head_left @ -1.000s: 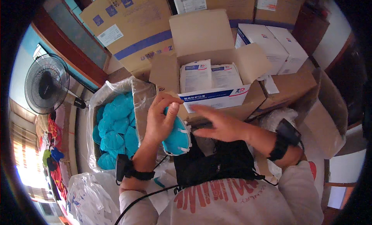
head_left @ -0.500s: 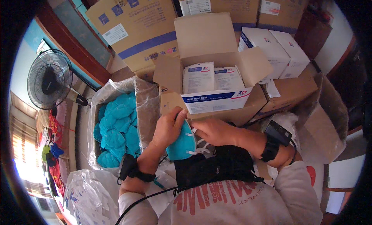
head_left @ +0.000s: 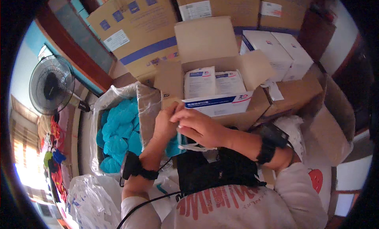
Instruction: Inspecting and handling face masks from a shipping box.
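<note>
A teal cup-shaped face mask (head_left: 173,147) hangs below my hands, mostly hidden behind my left wrist. My left hand (head_left: 166,123) grips its upper part, fingers closed. Reaching across from the right, my right hand (head_left: 200,127) has curled fingers that meet the left fingertips at the mask's top edge; a bit of white shows at its thumb. White elastic straps (head_left: 199,148) trail from the mask under the right hand. Just beyond both hands stands an open carton (head_left: 217,104) with white packets (head_left: 199,85) inside.
At left, a plastic-lined box (head_left: 152,110) holds many teal masks (head_left: 118,128). A clear plastic bag (head_left: 89,197) lies at lower left. White boxes (head_left: 268,51) sit at back right, before large cartons (head_left: 138,35). A fan (head_left: 51,85) stands far left.
My right hand has moved left and up to meet the left hand's fingers. The mask has turned and sunk partly behind my left wrist, and its straps are stretched sideways.
</note>
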